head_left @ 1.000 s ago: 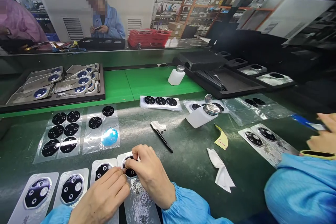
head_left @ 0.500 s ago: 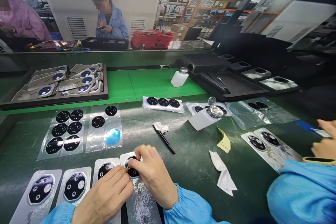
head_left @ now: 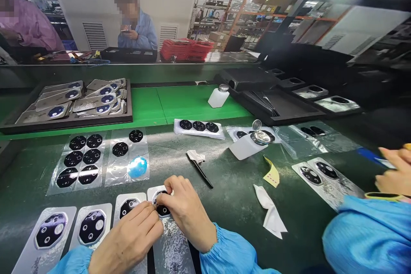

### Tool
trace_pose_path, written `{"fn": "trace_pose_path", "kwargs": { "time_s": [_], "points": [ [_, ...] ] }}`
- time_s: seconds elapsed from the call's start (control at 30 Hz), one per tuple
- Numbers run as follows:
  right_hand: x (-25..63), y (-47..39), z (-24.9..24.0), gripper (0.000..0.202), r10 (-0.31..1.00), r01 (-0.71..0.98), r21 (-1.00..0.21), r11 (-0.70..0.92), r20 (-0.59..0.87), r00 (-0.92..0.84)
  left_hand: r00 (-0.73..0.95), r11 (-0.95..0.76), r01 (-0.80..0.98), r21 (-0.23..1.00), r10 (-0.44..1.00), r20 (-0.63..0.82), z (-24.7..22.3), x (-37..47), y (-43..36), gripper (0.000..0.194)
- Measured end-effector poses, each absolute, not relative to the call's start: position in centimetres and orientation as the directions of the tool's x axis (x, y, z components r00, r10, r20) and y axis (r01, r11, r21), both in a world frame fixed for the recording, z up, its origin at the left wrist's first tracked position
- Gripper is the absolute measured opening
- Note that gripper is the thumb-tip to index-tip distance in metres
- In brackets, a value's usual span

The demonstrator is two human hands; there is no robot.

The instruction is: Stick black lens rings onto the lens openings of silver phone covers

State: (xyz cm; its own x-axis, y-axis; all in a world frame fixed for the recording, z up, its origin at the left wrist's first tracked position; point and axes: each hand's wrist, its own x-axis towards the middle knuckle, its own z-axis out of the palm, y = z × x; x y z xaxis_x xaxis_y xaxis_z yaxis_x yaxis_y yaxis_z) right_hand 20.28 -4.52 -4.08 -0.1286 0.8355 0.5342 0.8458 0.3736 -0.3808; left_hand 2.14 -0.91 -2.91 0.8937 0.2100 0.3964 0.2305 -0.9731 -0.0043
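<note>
My left hand [head_left: 131, 233] and my right hand [head_left: 189, 212] meet over a silvery back panel [head_left: 173, 244] with a black octagonal film [head_left: 164, 209] at its top. Both hands are closed, thumbs and fingertips pressed together at that octagon's edge. Whatever is between the fingertips is hidden. Under my left hand lies another such panel [head_left: 120, 199], partly covered. Farther left are two more, a panel [head_left: 91, 224] and an outermost panel [head_left: 48, 235], each with a shiny black octagon. Behind them lie clear sheets [head_left: 107, 171] of black octagonal films, with one blue round piece [head_left: 137, 167].
A black pen-like tool [head_left: 201, 171], white wipe [head_left: 271, 212], yellow strip [head_left: 272, 172] and white dispenser bottle [head_left: 247, 145] lie right of centre. A tray [head_left: 130, 107] of panels stands back left. At right, a co-worker's hand [head_left: 394, 167] holds a blue tool beside two panels [head_left: 346, 186].
My hands stay at the same octagon, with barely any movement. The view has shifted slightly. The co-worker's hand and sleeve at right appear a little farther left.
</note>
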Motion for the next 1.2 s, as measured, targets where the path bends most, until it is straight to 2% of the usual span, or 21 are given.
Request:
{"fn": "trace_pose_path", "kwargs": {
  "time_s": [0.17,0.2,0.27,0.33,0.4,0.5,0.63,0.7,0.77,0.87,0.97,1.03,1.2],
  "points": [
    [20.5,-4.4,-4.0,0.019,0.853,0.839,-0.401,0.367,0.505,-0.132,0.899,-0.979,0.206,0.003,0.19,0.395,-2.9,2.3,-0.8,0.026],
    [20.7,-4.4,-3.9,0.019,0.864,0.808,-0.457,0.373,0.488,-0.123,0.899,-0.978,0.207,0.006,0.193,0.392,-2.8,2.3,-0.8,0.026],
    [21.2,-4.3,-3.7,0.018,0.901,0.668,-0.663,0.338,0.432,-0.027,0.903,-0.978,0.208,0.015,0.198,0.381,-2.4,2.4,-0.7,0.028],
    [21.7,-4.3,-3.5,0.014,0.942,0.421,-0.876,0.237,0.314,0.122,0.914,-0.979,0.204,0.03,0.201,0.353,-1.8,2.6,-0.6,0.028],
    [22.1,-4.2,-3.6,0.017,0.969,0.195,-0.974,0.117,0.155,0.194,0.93,-0.973,0.215,0.081,0.229,0.288,-1.2,2.8,-0.4,0.028],
    [22.3,-4.0,-4.2,0.029,0.982,0.046,-0.999,0.019,0.027,0.186,0.925,-0.928,0.3,0.221,0.34,0.171,-0.8,3.3,0.0,0.027],
    [22.2,-4.0,-4.9,0.038,0.981,-0.009,-1.0,-0.007,-0.009,0.196,0.877,-0.81,0.406,0.424,0.476,0.07,-0.3,3.8,0.9,0.023],
    [22.2,-4.1,-5.0,0.04,0.975,-0.013,-1.0,-0.006,-0.008,0.221,0.843,-0.751,0.422,0.508,0.531,0.085,0.3,3.5,1.3,0.021],
    [22.5,-4.1,-5.0,0.042,0.964,-0.002,-1.0,0.009,0.008,0.267,0.796,-0.725,0.42,0.547,0.584,0.162,1.2,2.5,1.4,0.019],
    [22.8,-4.0,-4.8,0.039,0.942,0.021,-0.999,0.037,0.042,0.334,0.73,-0.726,0.452,0.518,0.635,0.253,2.7,-0.2,1.0,0.016],
    [23.0,-4.0,-4.4,0.032,0.93,0.034,-0.998,0.06,0.068,0.361,0.737,-0.741,0.495,0.454,0.634,0.232,3.3,-3.2,-0.1,0.014],
    [23.0,-4.1,-4.3,0.029,0.925,0.032,-0.997,0.075,0.082,0.371,0.793,-0.802,0.45,0.393,0.561,0.237,3.0,-4.6,-0.8,0.019],
    [22.6,-4.8,-3.9,0.03,0.92,0.046,-0.996,0.077,0.089,0.383,0.853,-0.948,0.25,0.199,0.313,0.418,1.2,-5.4,-2.0,0.029]
  ]
}}
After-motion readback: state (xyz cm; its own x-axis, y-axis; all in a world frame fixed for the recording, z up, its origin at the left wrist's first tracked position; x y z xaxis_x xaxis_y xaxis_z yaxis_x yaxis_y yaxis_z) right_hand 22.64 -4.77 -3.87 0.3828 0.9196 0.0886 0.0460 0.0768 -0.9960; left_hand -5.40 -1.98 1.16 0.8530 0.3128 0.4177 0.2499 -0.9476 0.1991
